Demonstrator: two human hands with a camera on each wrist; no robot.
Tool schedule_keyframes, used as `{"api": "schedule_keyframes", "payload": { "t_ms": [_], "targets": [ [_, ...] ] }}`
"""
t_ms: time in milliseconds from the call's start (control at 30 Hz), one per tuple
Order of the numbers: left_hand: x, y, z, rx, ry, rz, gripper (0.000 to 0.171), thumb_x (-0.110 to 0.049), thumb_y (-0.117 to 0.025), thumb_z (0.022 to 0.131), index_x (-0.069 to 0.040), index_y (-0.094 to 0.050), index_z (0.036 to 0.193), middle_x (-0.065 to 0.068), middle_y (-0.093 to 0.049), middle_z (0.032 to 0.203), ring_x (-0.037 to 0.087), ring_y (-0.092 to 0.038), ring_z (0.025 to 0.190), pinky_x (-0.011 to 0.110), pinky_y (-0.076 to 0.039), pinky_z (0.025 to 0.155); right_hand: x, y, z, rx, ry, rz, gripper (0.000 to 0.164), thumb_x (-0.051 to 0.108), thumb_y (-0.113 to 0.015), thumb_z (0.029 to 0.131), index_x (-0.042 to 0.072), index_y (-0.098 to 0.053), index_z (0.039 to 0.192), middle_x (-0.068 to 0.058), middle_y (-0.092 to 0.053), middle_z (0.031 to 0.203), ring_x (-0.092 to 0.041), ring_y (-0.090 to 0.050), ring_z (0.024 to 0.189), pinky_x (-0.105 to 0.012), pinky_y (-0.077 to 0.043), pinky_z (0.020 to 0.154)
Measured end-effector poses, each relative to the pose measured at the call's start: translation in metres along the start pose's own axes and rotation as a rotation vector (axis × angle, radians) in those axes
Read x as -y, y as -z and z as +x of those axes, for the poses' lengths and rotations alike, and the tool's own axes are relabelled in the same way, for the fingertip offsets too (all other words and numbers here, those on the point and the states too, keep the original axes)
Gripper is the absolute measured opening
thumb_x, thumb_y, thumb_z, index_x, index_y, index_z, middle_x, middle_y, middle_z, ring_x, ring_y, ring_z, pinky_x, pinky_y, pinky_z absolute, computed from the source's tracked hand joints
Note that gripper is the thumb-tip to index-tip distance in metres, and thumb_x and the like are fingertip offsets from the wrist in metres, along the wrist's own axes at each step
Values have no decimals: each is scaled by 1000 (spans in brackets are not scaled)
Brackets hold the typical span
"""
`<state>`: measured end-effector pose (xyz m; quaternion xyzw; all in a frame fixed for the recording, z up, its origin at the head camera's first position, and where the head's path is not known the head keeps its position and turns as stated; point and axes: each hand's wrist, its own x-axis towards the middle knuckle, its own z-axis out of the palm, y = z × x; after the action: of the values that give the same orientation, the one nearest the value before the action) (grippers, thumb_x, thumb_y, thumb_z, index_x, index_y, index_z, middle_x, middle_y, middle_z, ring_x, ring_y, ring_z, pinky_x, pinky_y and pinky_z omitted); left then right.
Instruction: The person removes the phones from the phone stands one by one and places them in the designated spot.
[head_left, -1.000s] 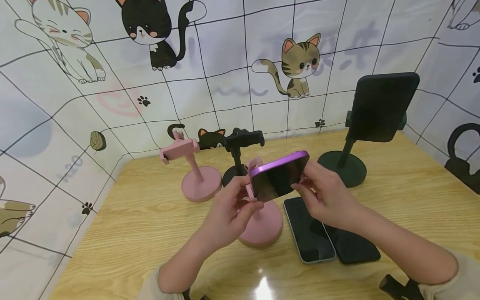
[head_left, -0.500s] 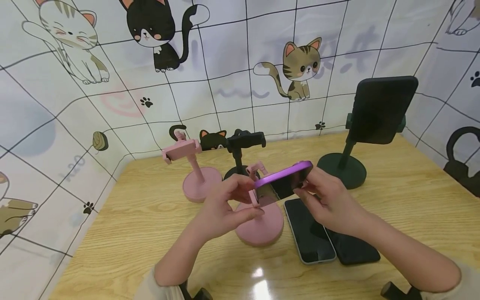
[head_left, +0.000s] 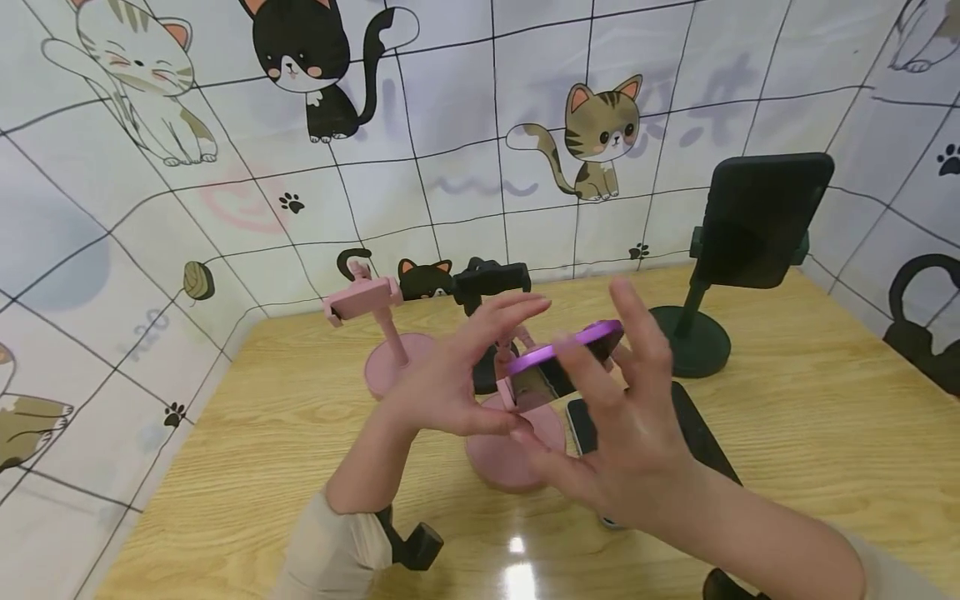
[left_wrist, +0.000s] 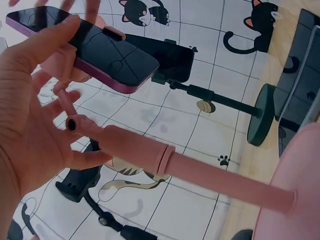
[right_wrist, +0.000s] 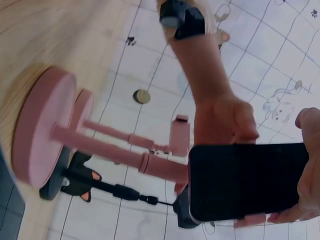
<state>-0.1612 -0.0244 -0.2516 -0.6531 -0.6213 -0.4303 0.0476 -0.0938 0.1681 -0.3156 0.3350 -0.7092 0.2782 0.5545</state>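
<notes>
A purple-edged phone (left_wrist: 110,55) is held tilted in the clamp of a pink phone stand (left_wrist: 150,152), whose base is set between the left and right edges of the table (head_left: 262,483). Near the far right corner, a black phone (head_left: 767,221) is carried by a dark green phone stand (head_left: 693,342). Toward the far edge, a second pink phone stand (head_left: 388,333) and a black phone stand (head_left: 491,282) are placed. The right hand (head_left: 637,442) is spread before the clamped screen, by which two flat-lying phones (head_left: 701,429) are partly hidden; the left hand (head_left: 450,383) is held with fingers extended beside it. Nothing is gripped by either; contact cannot be told. The stand's pink column, largely obscured in the head view, is revealed by both wrist views.
</notes>
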Motion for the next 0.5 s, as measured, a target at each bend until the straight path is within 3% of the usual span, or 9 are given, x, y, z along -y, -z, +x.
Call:
{"api": "schedule_keyframes", "payload": {
  "t_ms": [100,167,233,333,500],
  "targets": [
    [5,-1,6,50,-45,-66,69,-42,-68,76,-1,-43,125,10,-47,120,18,-42,105,30,-42,78,40,-7,51,-16,29,-101,67,35,-75,70,2,-49,122,-34,-25,134,-52,-27,119,-57,-31,93],
    [7,-3,8,58,-55,-80,56,-29,-72,73,-1,-49,117,7,-50,109,15,-44,92,26,-42,70,50,-11,72,-50,32,-156,53,33,-66,78,0,-50,117,-29,-28,133,-48,-31,117,-59,-31,91],
    [9,-4,9,48,-59,-81,50,-16,-72,67,-3,-52,111,5,-50,103,15,-44,90,25,-42,69,53,-14,82,-85,26,-216,45,34,-60,83,-1,-50,110,-26,-32,129,-46,-35,111,-56,-35,85],
    [11,-5,9,29,-79,-93,52,-9,-75,62,-3,-52,107,7,-51,101,16,-46,90,27,-44,72,54,-16,87,-91,18,-280,44,37,-58,84,-1,-48,104,-27,-35,121,-46,-39,102,-53,-36,75],
    [13,-6,7,-7,-80,-183,45,-2,-74,57,-3,-53,97,10,-52,94,18,-49,88,32,-45,77,53,-17,91,2,-31,-311,39,26,-61,77,1,-46,103,-30,-37,114,-46,-41,90,-48,-39,65]
  ]
}}
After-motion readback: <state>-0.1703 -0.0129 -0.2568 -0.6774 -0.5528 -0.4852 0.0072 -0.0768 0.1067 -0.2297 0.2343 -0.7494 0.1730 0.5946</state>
